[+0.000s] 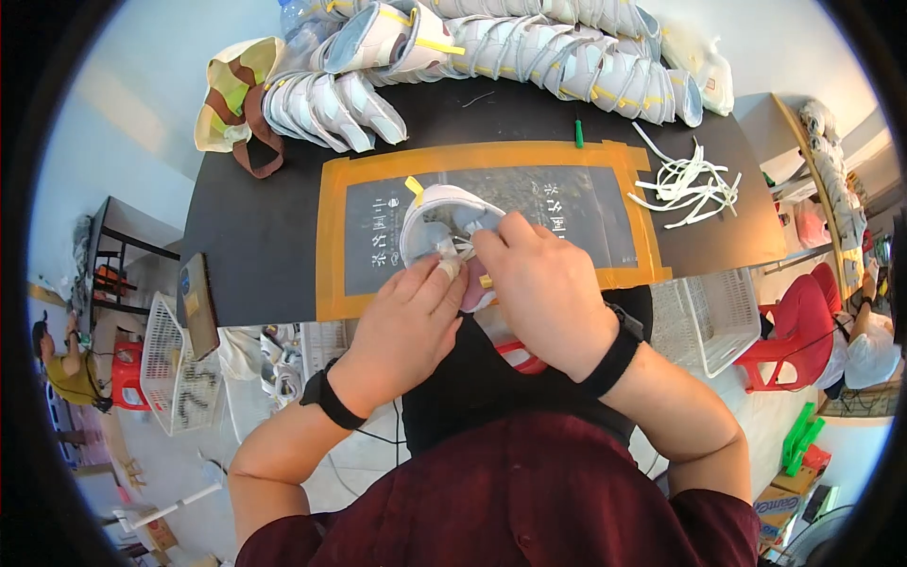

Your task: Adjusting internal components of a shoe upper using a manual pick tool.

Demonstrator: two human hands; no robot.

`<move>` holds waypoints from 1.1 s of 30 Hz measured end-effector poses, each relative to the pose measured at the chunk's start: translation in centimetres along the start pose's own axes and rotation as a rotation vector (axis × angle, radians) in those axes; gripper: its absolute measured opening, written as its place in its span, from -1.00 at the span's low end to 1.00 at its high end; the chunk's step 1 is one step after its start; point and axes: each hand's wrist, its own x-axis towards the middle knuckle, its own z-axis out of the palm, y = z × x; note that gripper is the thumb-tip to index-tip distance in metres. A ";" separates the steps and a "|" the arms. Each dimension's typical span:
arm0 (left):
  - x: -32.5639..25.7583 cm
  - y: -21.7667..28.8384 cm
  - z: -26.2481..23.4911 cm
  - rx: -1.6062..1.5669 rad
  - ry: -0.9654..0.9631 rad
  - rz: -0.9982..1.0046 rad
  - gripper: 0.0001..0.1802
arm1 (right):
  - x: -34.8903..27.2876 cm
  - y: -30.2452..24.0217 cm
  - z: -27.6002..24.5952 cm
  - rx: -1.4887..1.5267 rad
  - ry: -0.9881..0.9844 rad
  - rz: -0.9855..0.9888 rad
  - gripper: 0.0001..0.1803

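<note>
A white and pale blue shoe upper (442, 219) with a yellow tag lies on a dark mat edged with orange tape (331, 236), near the front edge of the black table (255, 227). My left hand (408, 323) grips its near side, fingers bent at the white lace. My right hand (543, 288) covers the right part of the shoe and pinches the lace at its middle. Both wrists wear black bands.
Rows of similar white shoe uppers (529, 52) are stacked along the table's far side. Loose white laces (685, 180) lie at the right, a green pen (578, 132) behind the mat. White wire baskets (179, 369) stand on the floor; red chairs and other people sit at both sides.
</note>
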 end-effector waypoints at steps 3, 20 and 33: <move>-0.1 -0.1 -0.1 0.034 -0.023 0.024 -0.32 | 0.2 0.2 1.1 -0.062 0.037 -0.086 -0.82; 0.7 -1.1 -1.3 -0.098 -0.104 0.011 -0.24 | 1.8 1.3 3.6 0.322 0.084 0.087 -0.78; 0.7 -1.0 -0.5 0.119 -0.034 0.062 -0.31 | 1.3 2.0 3.6 0.379 0.019 0.098 -0.82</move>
